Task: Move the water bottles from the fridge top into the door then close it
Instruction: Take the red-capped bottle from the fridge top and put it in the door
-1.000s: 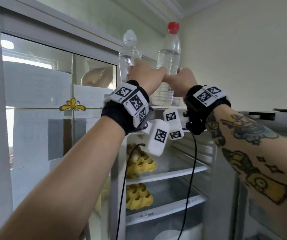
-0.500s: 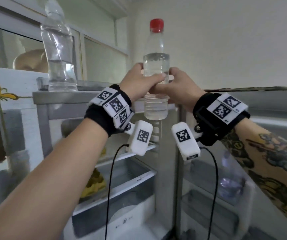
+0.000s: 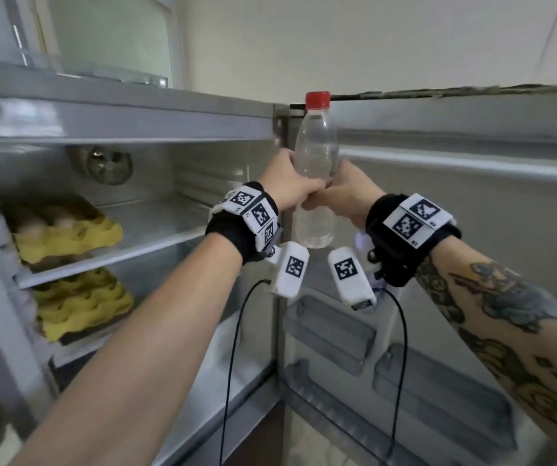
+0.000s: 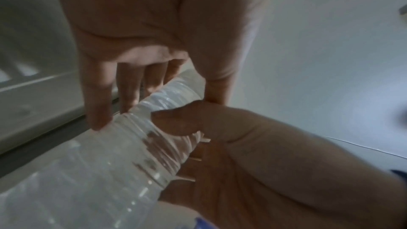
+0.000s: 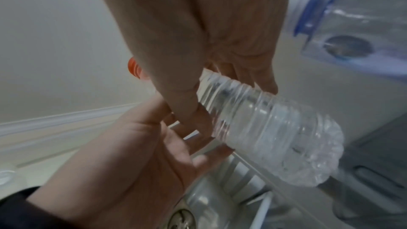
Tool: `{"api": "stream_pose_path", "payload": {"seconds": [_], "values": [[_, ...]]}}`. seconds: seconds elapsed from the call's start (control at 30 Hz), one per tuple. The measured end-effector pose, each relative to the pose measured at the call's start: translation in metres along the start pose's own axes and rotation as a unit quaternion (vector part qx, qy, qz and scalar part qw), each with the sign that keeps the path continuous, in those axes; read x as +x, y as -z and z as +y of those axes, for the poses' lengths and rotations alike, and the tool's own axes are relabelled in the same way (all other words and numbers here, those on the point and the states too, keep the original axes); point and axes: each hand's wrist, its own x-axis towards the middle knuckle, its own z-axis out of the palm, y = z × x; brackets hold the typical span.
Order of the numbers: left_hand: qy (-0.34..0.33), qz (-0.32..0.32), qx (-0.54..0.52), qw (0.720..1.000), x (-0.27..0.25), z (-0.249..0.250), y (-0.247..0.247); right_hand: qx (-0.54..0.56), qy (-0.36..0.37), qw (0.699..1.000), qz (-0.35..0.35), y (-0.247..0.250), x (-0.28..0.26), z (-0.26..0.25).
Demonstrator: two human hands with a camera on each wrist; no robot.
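Note:
A clear water bottle (image 3: 315, 156) with a red cap stands upright in the air between the open fridge and its door. My left hand (image 3: 292, 186) grips its waist from the left and my right hand (image 3: 341, 193) grips it from the right, thumbs touching. In the left wrist view my fingers (image 4: 99, 109) curl round the ribbed bottle (image 4: 141, 145). The right wrist view shows the bottle (image 5: 264, 128) and its red cap (image 5: 133, 67). The open fridge door (image 3: 455, 230) is on the right, with empty door bins (image 3: 330, 331) below my hands.
Yellow egg trays (image 3: 68, 230) sit on the fridge shelves at left. The fridge top edge (image 3: 119, 95) runs above, with a clear tray on it. A clear container with a blue clip (image 5: 352, 15) shows in the door, near my right wrist.
Both hands have carried the red-capped bottle down from the fridge top to door height. The view has dropped and turned right; the other bottle on top is out of view.

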Motion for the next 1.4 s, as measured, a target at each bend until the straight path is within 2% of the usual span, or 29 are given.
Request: {"api": "stream_pose_path", "payload": {"seconds": [0.2,0.37,0.7,0.87,0.97,1.23,1.4], "values": [[0.035,-0.005,-0.005,0.999,0.009,-0.028,-0.022,-0.069,-0.07,0.993,0.058,-0.012,-0.007,0.015],[0.079,-0.014,-0.032,0.996,0.019,-0.047,-0.035,-0.085,-0.039,0.992,0.08,-0.034,0.0,0.024],[0.113,-0.056,-0.071,0.989,0.04,-0.076,-0.057,-0.088,-0.102,0.987,0.091,-0.048,0.013,0.054],[0.113,-0.079,-0.07,0.988,0.046,-0.083,-0.065,-0.106,-0.132,0.978,0.124,-0.053,0.016,0.059],[0.108,-0.081,-0.063,0.989,0.049,-0.087,-0.066,-0.143,-0.123,0.971,0.149,-0.055,0.017,0.06],[0.084,-0.123,-0.076,0.986,0.05,-0.088,-0.065,-0.145,-0.137,0.971,0.135,-0.051,0.009,0.054],[0.096,-0.162,-0.128,0.974,0.051,-0.087,-0.067,-0.171,-0.091,0.965,0.177,-0.052,0.005,0.052]]}}
